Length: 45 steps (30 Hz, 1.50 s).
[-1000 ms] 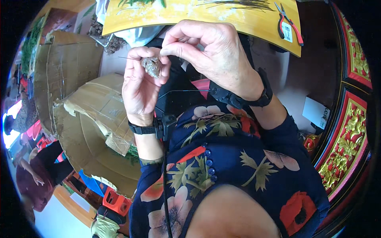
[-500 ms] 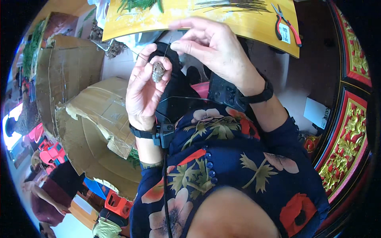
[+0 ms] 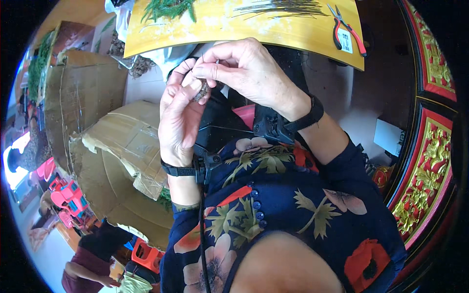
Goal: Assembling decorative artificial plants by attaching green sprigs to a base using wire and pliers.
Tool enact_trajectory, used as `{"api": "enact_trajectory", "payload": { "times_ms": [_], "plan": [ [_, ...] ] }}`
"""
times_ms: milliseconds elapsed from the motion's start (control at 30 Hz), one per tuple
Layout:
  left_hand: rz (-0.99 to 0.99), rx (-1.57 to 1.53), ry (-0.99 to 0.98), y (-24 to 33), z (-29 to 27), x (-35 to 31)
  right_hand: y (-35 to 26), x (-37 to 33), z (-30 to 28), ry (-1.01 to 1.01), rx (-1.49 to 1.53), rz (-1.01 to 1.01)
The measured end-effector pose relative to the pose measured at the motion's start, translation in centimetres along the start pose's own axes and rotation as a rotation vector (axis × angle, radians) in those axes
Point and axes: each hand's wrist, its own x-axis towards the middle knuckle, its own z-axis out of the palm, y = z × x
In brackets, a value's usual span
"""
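Note:
My left hand [image 3: 177, 112] holds a small, scaly, brown-grey pine cone [image 3: 202, 91] between thumb and fingers, just short of the table's near edge. Over the top of the cone, my right hand [image 3: 249, 71] is closed in a pinch on a thin dark wire [image 3: 203, 55]. The two hands meet there, and the right fingers hide part of the wire and the cone's upper end. Black straps circle both wrists.
On the yellow table [image 3: 220, 30] lie green sprigs [image 3: 171, 9], loose dark wires [image 3: 283, 7] and red-handled pliers [image 3: 349, 31]. A torn cardboard box [image 3: 122, 129] stands at left, near a pile of pine cones [image 3: 140, 66]. Another person [image 3: 90, 266] is at lower left.
My right hand has come down and left, onto the cone in my left hand. The cone is turned and partly covered now. The other person at lower left has shifted.

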Motion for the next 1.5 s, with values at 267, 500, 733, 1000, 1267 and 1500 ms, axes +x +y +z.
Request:
{"api": "enact_trajectory", "payload": {
  "times_ms": [267,500,733,1000,1267,1500],
  "plan": [
    [-0.096,0.271,-0.044,-0.7,0.6,0.2,-0.5,-1.1,-0.1,0.086,0.087,0.049],
    [-0.238,0.273,0.007,-3.4,1.3,1.0,2.3,-3.6,-1.1,0.255,-0.05,-0.029],
    [-0.268,0.193,0.058,-3.9,1.5,1.7,1.8,-4.4,-1.2,0.369,-0.191,-0.014],
    [-0.349,0.091,0.036,-2.9,1.2,1.8,1.3,-3.3,-2.3,0.232,-0.526,-0.433],
    [-0.682,-0.141,-0.259,-2.5,-2.0,2.2,0.8,-1.7,-4.7,-0.174,-0.643,-0.601],
    [-0.728,0.014,-0.181,-1.8,-1.1,2.2,1.1,-2.2,-4.8,-0.163,-0.807,-0.583]
  ]
}}
